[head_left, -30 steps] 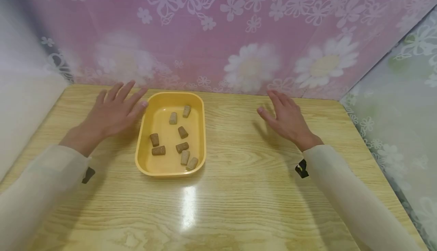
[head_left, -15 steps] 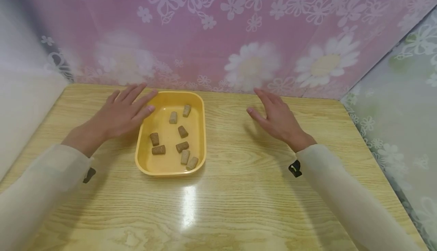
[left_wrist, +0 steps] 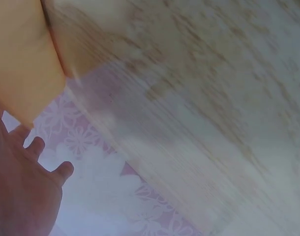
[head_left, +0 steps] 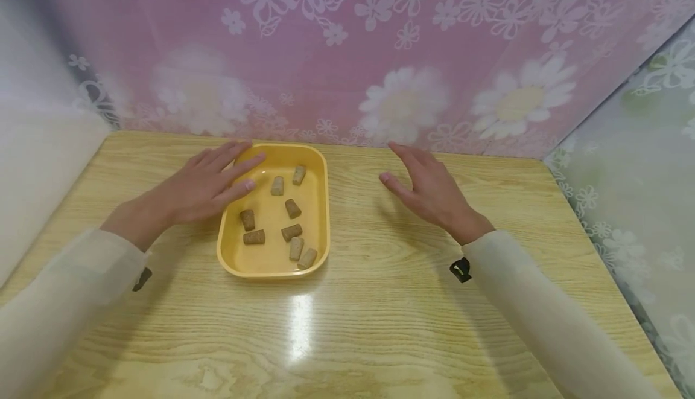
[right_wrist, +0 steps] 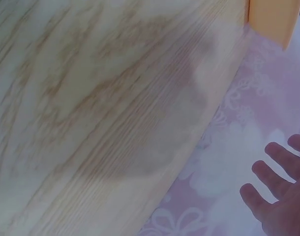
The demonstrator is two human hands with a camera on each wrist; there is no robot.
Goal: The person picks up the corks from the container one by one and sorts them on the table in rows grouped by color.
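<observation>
A yellow plastic tray (head_left: 271,270) lies on the wooden table, left of the middle in the head view. Several small tapered corks, some light like this cork (head_left: 296,248) and some darker like this cork (head_left: 254,237), lie scattered on its floor. My left hand (head_left: 195,188) spreads over the tray's left rim, fingers straight, thumb and forefinger above the inside. To the right of the tray, my right hand (head_left: 429,194) hovers over the table with fingers extended and nothing in it. Both wrist views show fingers apart, with the tray's side wall (left_wrist: 27,59) near the left hand.
The wood-grain table (head_left: 369,314) ends at a pink flowered backdrop (head_left: 326,73) behind the hands. A pale panel (head_left: 49,109) stands at the left and a flowered panel (head_left: 641,206) at the right.
My left hand has moved right, from beside the tray to over its left rim. My right hand has moved left, closer to the tray. The corks lie as before.
</observation>
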